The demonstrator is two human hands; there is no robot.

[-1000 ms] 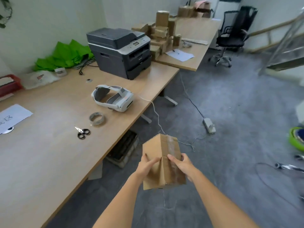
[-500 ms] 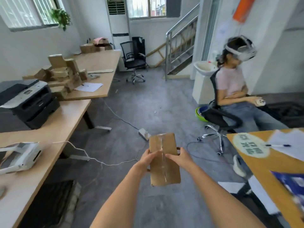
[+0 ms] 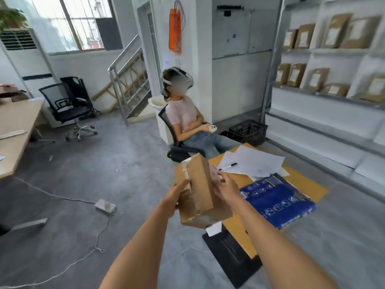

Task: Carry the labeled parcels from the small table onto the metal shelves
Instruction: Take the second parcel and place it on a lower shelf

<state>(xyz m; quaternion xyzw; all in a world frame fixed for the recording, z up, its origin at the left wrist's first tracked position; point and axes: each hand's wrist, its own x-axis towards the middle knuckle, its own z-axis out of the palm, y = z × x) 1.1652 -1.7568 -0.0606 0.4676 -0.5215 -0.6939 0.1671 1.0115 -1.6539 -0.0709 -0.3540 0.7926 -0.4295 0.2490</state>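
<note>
You have the parcel (image 3: 196,192) clamped between both palms at chest height, your left hand (image 3: 177,195) wrapped on its taped left face and your right hand (image 3: 226,189) pressed on the right side, fingers spread over the top edge. Half a second ago you faced the long tables and the stairs; now your view has swung right and the metal shelves (image 3: 325,97) have come into sight, so the carry is well under way and the placing is not yet begun. Just below and right of the box sits the small table (image 3: 239,230) with a blue packet (image 3: 279,201), loose papers (image 3: 252,161) and a pen; its near corner lies close to your path, so I judge you should pass on its left or step round it. Beyond it a seated person (image 3: 185,119) in a headset blocks the middle way. Open floor lies left, with a cable (image 3: 62,198) to mind. The shelves hold labelled parcels on upper tiers; the lower tiers look bare, though blur makes that uncertain
</note>
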